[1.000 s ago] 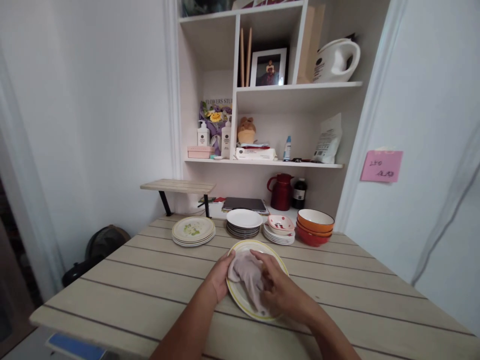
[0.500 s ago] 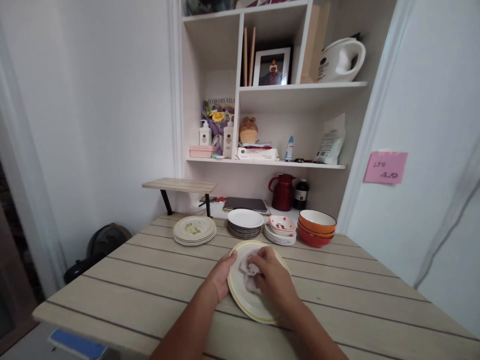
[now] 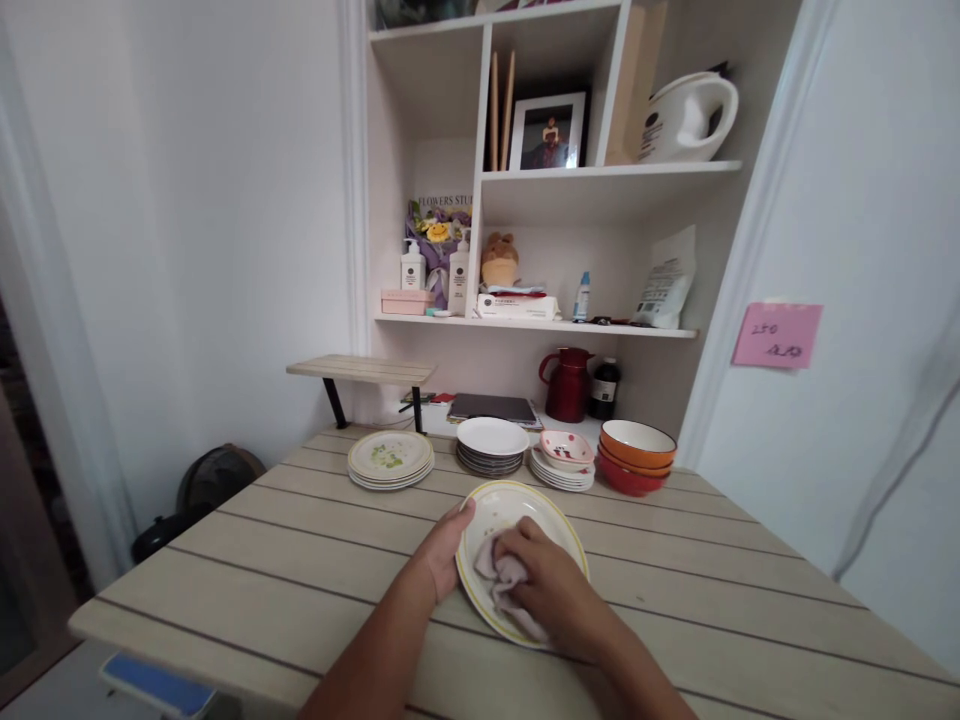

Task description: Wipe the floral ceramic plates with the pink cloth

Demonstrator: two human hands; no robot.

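Right hand (image 3: 551, 583) clenched around a crumpled, pale pinkish-grey fabric cloth (image 3: 510, 573), a person holds it toward 6 o'clock on a round, off-white, yellow-rimmed plate (image 3: 529, 503), whose edge the left hand (image 3: 444, 548) grasps at 9 o'clock. Around the plate, over a beige slatted wooden table (image 3: 300, 560), stand round leaf-patterned plates (image 3: 391, 458) at 10 o'clock, a white-topped dish stack (image 3: 493, 440) at 12 and round orange-and-red bowls (image 3: 636, 462) at 1.
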